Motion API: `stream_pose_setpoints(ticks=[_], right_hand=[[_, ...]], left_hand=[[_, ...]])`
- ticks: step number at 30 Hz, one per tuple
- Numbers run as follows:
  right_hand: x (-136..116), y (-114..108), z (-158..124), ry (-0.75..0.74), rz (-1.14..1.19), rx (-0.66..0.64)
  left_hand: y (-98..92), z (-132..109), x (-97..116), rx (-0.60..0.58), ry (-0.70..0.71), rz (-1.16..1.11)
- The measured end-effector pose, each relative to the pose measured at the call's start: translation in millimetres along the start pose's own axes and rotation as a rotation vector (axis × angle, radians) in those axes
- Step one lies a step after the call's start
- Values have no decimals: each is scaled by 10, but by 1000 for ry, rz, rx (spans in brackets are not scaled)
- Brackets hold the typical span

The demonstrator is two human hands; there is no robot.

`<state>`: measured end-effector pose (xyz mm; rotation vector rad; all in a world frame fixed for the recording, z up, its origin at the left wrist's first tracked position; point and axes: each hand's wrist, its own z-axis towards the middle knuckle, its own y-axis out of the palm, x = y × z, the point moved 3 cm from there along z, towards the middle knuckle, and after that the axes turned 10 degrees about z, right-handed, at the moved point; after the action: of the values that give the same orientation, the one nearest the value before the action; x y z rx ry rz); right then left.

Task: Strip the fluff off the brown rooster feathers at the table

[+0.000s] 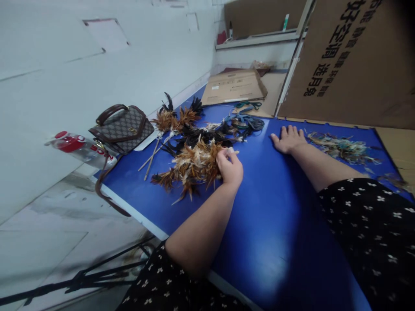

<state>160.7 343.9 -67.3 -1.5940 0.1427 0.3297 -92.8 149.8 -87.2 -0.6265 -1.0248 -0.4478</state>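
On the blue table (269, 207) lies a heap of brown, white and black feathers (191, 162). My left hand (229, 166) is closed on the right edge of that heap, fingers pinching feathers. Further back, more feather tufts on thin wooden sticks (168, 119) lie beside black feathers (201, 136). My right hand (288, 138) rests flat on the table with fingers stretched out, holding nothing, between the heap and a loose pile of greenish feathers (343, 147).
A patterned handbag (121, 127) with a brown strap sits at the table's left corner beside a plastic bottle with a red label (79, 149). Teal cords (246, 123) lie at the back. Cardboard boxes (353, 60) and a flattened carton (235, 86) stand behind the table.
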Motion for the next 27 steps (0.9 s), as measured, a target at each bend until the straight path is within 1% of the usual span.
stream_pose_setpoints(ticks=[1,3,5,7,9,11,15,18,20,22,24,26,27], right_hand=[[102,-47,-31,30,-9,-1],[268,-155,-135,73,-29,-1],[370,-273,-290,82,-48,2],[390,-374,-502,40,-61,8],[330,-422,-783,-57,-64,12],[212,-392,-1129,-180,-61,7],[-34,-168,-1860,-404,-31,-74],[-119,-95,-2287,-416,-15,-85],[-158,-155,-2535,-411,-7,-70],[-201,-278,-2786,-445,23,-49],[-218,-436,-3038,-495,117,14],[-152,-580,-3265,-472,203,100],[-82,-644,-3365,-434,234,156]], left_hand=[[-17,-16,39,38,-19,10],[-47,-57,139,63,-10,22],[-65,-109,257,21,67,27],[-83,-175,375,-19,180,34],[-99,-257,493,-55,313,53],[-112,-359,609,-107,439,73],[-175,-622,839,-280,623,42],[-246,-847,997,-468,725,14],[-291,-973,1082,-560,792,3],[-319,-1059,1138,-622,837,-11],[-326,-1099,1164,-646,858,-25],[-315,-1109,1164,-655,866,-33],[-306,-1110,1158,-662,869,-36]])
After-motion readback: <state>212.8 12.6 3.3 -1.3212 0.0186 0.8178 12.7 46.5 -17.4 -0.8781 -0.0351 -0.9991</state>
